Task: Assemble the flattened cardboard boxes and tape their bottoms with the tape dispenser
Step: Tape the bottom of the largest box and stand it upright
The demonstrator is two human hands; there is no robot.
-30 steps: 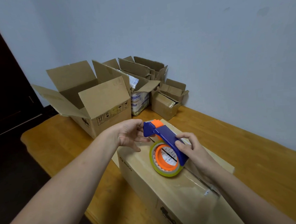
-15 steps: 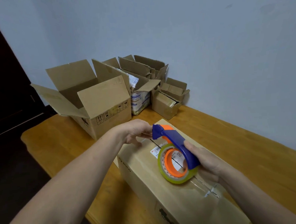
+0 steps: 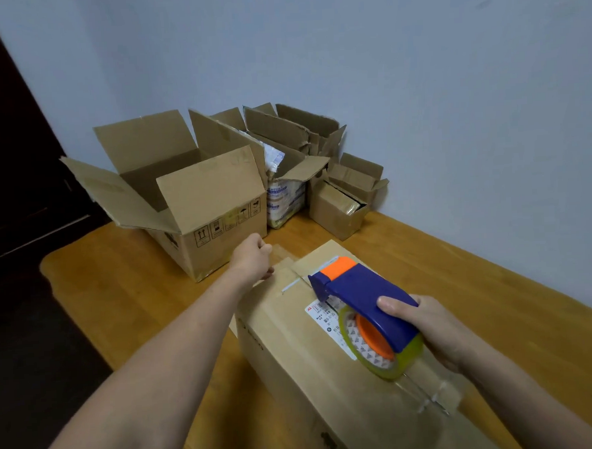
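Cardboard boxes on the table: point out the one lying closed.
The long box nearest the camera, under the tape dispenser. Its flaps are folded shut; the boxes by the wall stand with flaps open.

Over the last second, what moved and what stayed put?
The right hand drew the tape dispenser back along the box seam toward the person, keeping its grip. The left hand left the dispenser's nose and now sits closed at the far end of the box being taped, apparently pinning or pulling the tape end. The open boxes at the back and the table are unchanged.
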